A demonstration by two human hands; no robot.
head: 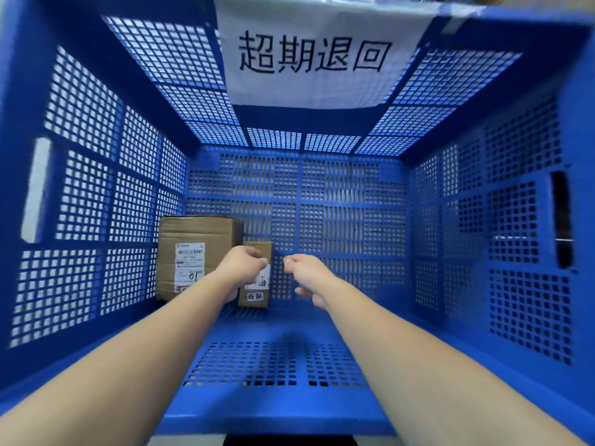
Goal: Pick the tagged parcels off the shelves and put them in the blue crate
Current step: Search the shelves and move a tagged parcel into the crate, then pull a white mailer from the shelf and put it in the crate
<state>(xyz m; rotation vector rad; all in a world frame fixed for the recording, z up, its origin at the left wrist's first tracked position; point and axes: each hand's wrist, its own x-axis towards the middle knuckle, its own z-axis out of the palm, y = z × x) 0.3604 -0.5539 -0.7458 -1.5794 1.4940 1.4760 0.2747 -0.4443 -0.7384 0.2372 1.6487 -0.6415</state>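
Observation:
I look down into the blue crate [354,220], both arms reaching to its floor. A large cardboard parcel [190,233] with a white shipping label sits at the left of the floor. Right beside it stands a small brown parcel [259,296] with a handwritten white tag. My left hand [238,268] grips the small parcel, fingers curled over its top and left side. My right hand [309,278] hovers just right of the small parcel, fingers loosely curled, holding nothing.
A white sheet with large black characters [315,56] hangs on the crate's far wall. Perforated blue walls [515,252] close in on all sides. The crate floor right of the parcels [347,239] is bare mesh.

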